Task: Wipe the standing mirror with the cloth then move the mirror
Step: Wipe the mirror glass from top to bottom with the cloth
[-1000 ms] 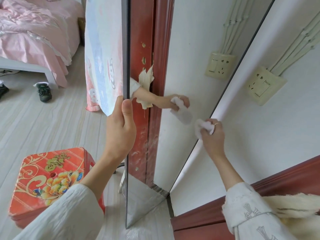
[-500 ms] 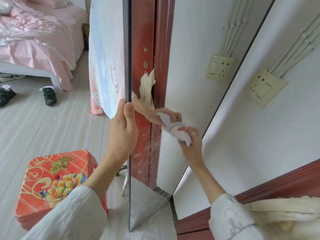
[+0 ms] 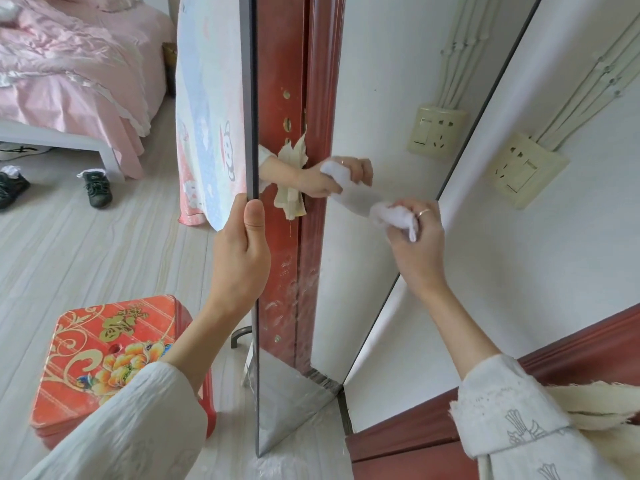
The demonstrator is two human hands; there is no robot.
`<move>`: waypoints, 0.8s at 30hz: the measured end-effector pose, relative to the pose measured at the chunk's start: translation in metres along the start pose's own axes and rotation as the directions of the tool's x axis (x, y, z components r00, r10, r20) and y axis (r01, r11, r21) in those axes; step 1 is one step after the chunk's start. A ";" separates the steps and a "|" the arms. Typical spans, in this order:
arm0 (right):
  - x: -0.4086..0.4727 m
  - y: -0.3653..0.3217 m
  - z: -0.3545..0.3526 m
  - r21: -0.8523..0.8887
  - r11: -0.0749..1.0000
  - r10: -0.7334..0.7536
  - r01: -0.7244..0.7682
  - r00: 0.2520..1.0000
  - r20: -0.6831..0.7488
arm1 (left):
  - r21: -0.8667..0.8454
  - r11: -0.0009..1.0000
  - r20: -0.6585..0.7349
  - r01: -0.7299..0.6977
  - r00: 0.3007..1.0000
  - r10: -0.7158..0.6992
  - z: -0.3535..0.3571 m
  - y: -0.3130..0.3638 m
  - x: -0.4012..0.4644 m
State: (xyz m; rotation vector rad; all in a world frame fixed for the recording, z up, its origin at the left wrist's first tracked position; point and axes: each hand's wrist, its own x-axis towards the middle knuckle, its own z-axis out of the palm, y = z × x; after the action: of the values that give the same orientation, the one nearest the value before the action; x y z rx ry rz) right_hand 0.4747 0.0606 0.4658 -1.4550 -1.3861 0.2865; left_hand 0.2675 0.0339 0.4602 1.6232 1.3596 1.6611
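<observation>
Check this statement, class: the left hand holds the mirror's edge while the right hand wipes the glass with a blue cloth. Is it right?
Not quite. In the head view the cloth is white, not blue. The left hand does hold the mirror edge, and the right hand wipes.

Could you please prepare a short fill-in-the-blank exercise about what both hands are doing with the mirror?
1. The left hand grips the ____ edge of the mirror.
2. The right hand presses a white ____ against the glass.
3. A ____ is worn on one finger of the right hand.
4. The stool on the floor is mainly ____.

Missing words: left; cloth; ring; red
</observation>
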 end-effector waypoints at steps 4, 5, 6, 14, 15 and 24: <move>0.008 -0.026 0.012 0.133 0.991 -0.020 0.019 1.000 0.002 | 0.007 1.000 -0.006 0.003 1.000 -0.003 0.000 0.001 -0.002; 0.004 -0.025 0.018 0.159 0.987 -0.017 0.015 1.000 0.011 | 0.004 1.000 -0.007 0.007 1.000 -0.007 0.001 0.001 -0.002; -0.002 -0.022 0.024 0.176 0.984 -0.025 0.021 1.000 0.019 | 0.001 1.000 -0.009 0.012 1.000 -0.012 0.001 0.001 -0.001; -0.071 0.020 0.063 0.131 0.989 -0.091 0.072 0.984 0.152 | -0.008 1.000 -0.014 0.015 1.000 -0.015 0.000 -0.001 0.001; -0.076 0.027 0.065 0.097 0.994 -0.076 0.058 0.977 0.197 | -0.008 1.000 -0.014 0.016 1.000 -0.016 0.000 -0.001 0.001; -0.067 0.054 0.039 -0.296 0.955 0.177 -0.030 0.858 0.482 | 0.043 0.999 0.015 -0.007 1.000 0.006 -0.004 0.007 -0.003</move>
State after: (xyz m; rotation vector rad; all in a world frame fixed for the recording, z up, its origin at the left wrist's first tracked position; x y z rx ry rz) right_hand 0.4567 0.0371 0.3764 -1.7741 -1.8279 0.5966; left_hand 0.2663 0.0274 0.4659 1.6621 1.3934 1.6310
